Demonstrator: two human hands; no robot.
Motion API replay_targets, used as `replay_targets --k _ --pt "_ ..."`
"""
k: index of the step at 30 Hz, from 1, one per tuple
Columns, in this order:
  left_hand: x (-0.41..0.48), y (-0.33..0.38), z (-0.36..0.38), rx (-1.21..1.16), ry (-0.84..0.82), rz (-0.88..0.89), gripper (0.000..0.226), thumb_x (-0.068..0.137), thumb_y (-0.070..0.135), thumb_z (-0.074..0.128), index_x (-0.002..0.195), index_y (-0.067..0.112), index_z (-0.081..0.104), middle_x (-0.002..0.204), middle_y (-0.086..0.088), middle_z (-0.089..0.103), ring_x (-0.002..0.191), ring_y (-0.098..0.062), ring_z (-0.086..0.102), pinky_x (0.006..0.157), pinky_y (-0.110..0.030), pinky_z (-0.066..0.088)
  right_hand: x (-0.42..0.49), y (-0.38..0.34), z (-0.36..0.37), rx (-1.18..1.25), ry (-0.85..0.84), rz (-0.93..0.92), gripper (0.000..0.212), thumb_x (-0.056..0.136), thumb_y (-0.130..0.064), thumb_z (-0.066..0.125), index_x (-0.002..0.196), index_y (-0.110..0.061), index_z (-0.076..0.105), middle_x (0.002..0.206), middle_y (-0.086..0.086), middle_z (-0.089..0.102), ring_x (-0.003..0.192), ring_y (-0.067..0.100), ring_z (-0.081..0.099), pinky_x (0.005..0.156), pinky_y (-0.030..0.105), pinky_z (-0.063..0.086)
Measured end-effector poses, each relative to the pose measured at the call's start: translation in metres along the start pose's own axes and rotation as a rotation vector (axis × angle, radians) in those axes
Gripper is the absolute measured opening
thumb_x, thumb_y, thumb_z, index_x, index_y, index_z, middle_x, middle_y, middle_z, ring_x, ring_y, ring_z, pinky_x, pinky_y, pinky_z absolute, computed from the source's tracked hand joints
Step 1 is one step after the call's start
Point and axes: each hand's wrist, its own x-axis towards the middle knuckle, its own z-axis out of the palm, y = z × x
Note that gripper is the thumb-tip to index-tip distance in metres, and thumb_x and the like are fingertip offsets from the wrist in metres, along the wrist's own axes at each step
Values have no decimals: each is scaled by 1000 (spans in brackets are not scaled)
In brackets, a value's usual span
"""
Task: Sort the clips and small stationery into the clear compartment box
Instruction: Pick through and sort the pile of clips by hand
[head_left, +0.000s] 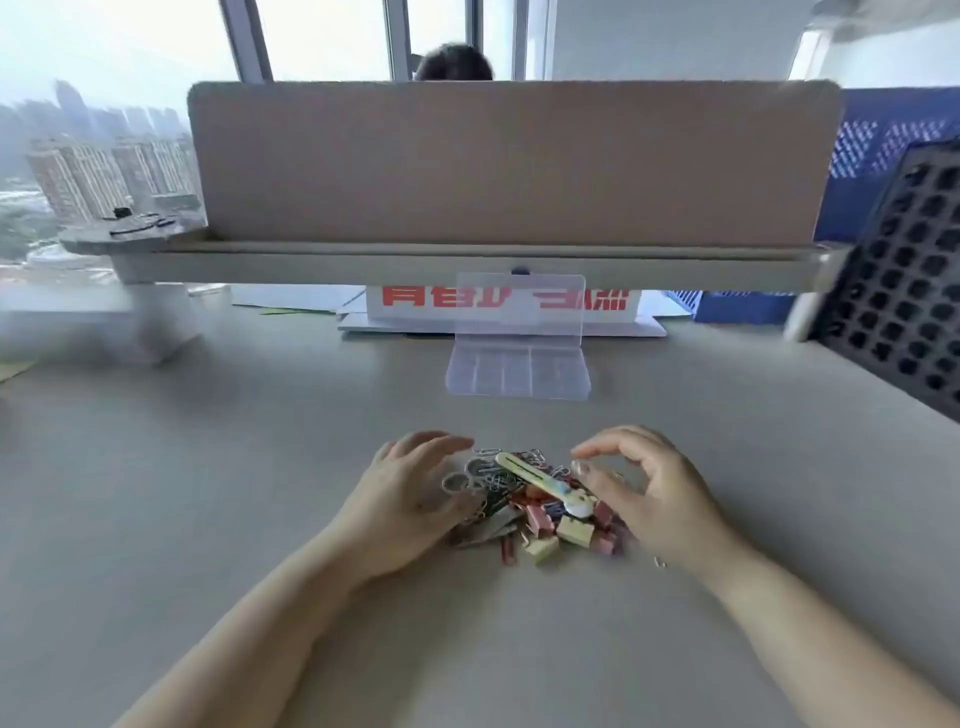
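A mixed pile of clips (524, 499) lies on the grey desk between my hands: wire paper clips, metal rings, pink and yellow binder clips, and a long yellow clip (540, 480) on top. My left hand (410, 499) rests at the pile's left edge with fingers spread over the rings. My right hand (654, 488) hovers at the right edge, fingers curved and apart, touching the pile's side. Neither hand holds anything. The clear compartment box (517, 387) stands open farther back, lid upright, its compartments showing nothing inside.
A brown desk divider (509, 161) with a shelf runs across the back. A black perforated crate (904, 291) leans at the right, with a blue crate (883, 130) behind it. A white sign with red letters (415, 306) sits behind the box. A person's head shows beyond the divider.
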Motion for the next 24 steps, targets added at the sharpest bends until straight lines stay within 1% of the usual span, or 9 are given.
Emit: replay_targets --k 3,6,9,12,14,18,20,22,24 --pt "-2 3 2 138 -51 44 85 62 87 36 135 43 41 137 16 45 130 -10 34 109 -29 31 -3 -6 4 -179 -113 10 42 60 -72 57 93 -45 60 98 -29 58 103 -6 48 87 11 37" --pt "-3 3 6 165 -56 67 90 60 92 26 135 44 40 137 19 44 129 -7 33 109 -29 31 -7 -6 8 -282 -175 -9 62 57 -78 57 109 -44 58 106 -32 54 104 -6 45 89 14 36" --pt "-3 4 6 193 -39 90 88 62 92 22 133 45 44 134 19 47 127 -9 37 108 -30 32 -7 -6 8 -337 -206 -8 69 59 -78 55 117 -41 57 110 -28 56 105 -3 45 87 9 33" --pt "-3 3 7 196 -26 101 73 70 80 27 129 44 50 130 15 52 123 -13 43 105 -31 36 -7 -6 8 -315 -202 6 63 61 -76 56 112 -39 61 106 -26 57 103 -2 47 84 6 33" --pt "-3 3 6 176 -24 101 66 74 71 27 126 42 55 127 13 55 118 -14 47 102 -30 38 -6 -6 7 -265 -191 30 56 64 -73 62 106 -36 64 105 -23 60 103 -1 50 84 7 34" --pt "-4 0 4 100 6 83 36 86 46 53 119 35 63 116 8 59 108 -16 53 94 -26 41 -4 -5 7 -178 -175 78 30 75 -47 72 101 -31 68 101 -17 63 100 1 55 77 11 40" --pt "-4 -1 3 69 19 79 29 88 35 60 116 34 65 112 8 59 102 -15 55 89 -26 44 -4 -5 7 -154 -164 84 25 77 -42 73 98 -29 70 96 -15 62 91 -2 57 71 13 41" --pt "-4 -1 3 35 24 81 27 87 32 62 114 33 66 108 10 58 95 -13 56 86 -27 47 -4 -7 8 -88 -159 104 19 80 -37 71 94 -24 70 90 -11 62 72 -5 59 63 16 41" --pt "-3 -1 3 7 25 83 25 87 30 62 112 32 67 105 13 58 89 -10 57 83 -28 48 -3 -10 8 -27 -133 121 13 87 -30 65 91 -20 71 87 -3 65 62 2 59 55 22 44"
